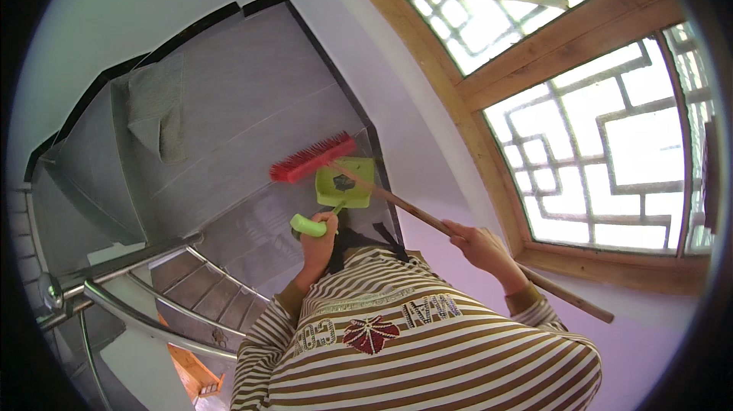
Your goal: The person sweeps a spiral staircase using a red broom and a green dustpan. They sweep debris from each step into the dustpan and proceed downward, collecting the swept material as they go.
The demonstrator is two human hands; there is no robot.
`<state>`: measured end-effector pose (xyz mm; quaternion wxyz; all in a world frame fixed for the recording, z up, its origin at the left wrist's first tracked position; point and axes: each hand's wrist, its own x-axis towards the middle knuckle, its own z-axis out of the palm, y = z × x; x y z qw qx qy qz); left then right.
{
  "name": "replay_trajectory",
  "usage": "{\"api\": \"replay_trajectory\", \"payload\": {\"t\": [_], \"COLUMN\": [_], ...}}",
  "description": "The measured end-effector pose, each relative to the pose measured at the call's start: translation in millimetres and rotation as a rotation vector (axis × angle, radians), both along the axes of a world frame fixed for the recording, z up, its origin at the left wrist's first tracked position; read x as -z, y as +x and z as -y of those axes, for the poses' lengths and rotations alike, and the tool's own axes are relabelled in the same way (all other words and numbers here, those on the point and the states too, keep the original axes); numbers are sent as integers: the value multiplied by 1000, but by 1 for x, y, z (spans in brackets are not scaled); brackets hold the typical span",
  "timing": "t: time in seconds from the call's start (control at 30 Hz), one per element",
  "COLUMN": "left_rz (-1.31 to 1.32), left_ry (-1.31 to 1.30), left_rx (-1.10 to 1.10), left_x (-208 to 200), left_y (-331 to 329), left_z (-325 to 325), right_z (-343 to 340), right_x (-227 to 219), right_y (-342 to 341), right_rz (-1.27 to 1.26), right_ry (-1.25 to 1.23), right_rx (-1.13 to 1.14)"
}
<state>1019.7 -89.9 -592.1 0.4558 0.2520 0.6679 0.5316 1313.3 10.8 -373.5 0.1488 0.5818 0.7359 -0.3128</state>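
My left hand (318,243) is wrapped round the handle of a lime-green dustpan (359,196), and the rounded green end of the handle (308,225) sticks out past the fingers. Dark debris or a dark patch shows in the middle of the pan. A broom with a red bristled head (305,161) reaches the pan's far left edge. Its long wooden stick (416,211) slants across the pan and back to the right. My right hand (481,249) grips this stick partway along, and the end runs on past my right forearm.
Grey stair landing tiles meet a black skirting (328,60) along the walls. A grey cloth (156,109) drapes over a step edge on the left. A metal railing (141,260) curves at the lower left. On the right stands a wood-framed lattice window (489,94).
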Motion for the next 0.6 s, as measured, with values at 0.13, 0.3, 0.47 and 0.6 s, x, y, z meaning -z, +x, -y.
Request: {"api": "replay_trajectory", "payload": {"t": [0.13, 0.3, 0.47, 0.6], "left_rz": [7, 3, -15, 1], "left_ry": [91, 108, 82, 95], "left_rx": [-8, -17, -51, -94], "left_x": [-5, 6, 5, -4], "left_y": [3, 0, -9, -16], "left_z": [0, 8, 21, 37], "right_z": [-28, -47, -45, -33], "right_x": [59, 101, 57, 25], "right_y": [-25, -17, 23, 26], "right_rz": [-8, -14, 18, 25], "right_ry": [57, 109, -4, -151], "right_rx": [17, 9, -105, -80]}}
